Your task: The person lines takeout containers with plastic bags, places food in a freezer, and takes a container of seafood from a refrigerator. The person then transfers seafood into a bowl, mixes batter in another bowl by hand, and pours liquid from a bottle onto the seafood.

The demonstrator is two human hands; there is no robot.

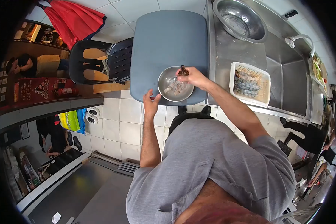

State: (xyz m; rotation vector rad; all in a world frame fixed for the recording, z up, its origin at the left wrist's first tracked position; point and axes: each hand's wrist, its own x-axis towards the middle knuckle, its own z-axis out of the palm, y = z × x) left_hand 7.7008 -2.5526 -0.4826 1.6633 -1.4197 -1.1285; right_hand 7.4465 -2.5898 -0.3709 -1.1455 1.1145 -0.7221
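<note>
A steel bowl [161, 89] stands at the front edge of the grey-blue table [168, 41], with pale, wet pieces of shrimp [177, 88] inside. Over its upper right rim, my right hand [193, 77] is closed on a dark brown shrimp [183, 70]; the fingers cover part of it. My left hand [151, 102] is at the bowl's lower left, beyond the table edge, fingers apart and holding nothing. To the right, a white plastic basket [232, 80] on the steel counter holds several grey, unpeeled shrimp [246, 84].
A large steel basin [263, 35] sits on the counter [227, 48], beside a sink [287, 71] with a white tap [300, 37]. A black plastic chair [119, 59] adjoins the table's left side. Other people [306, 136] stand at the right and far left.
</note>
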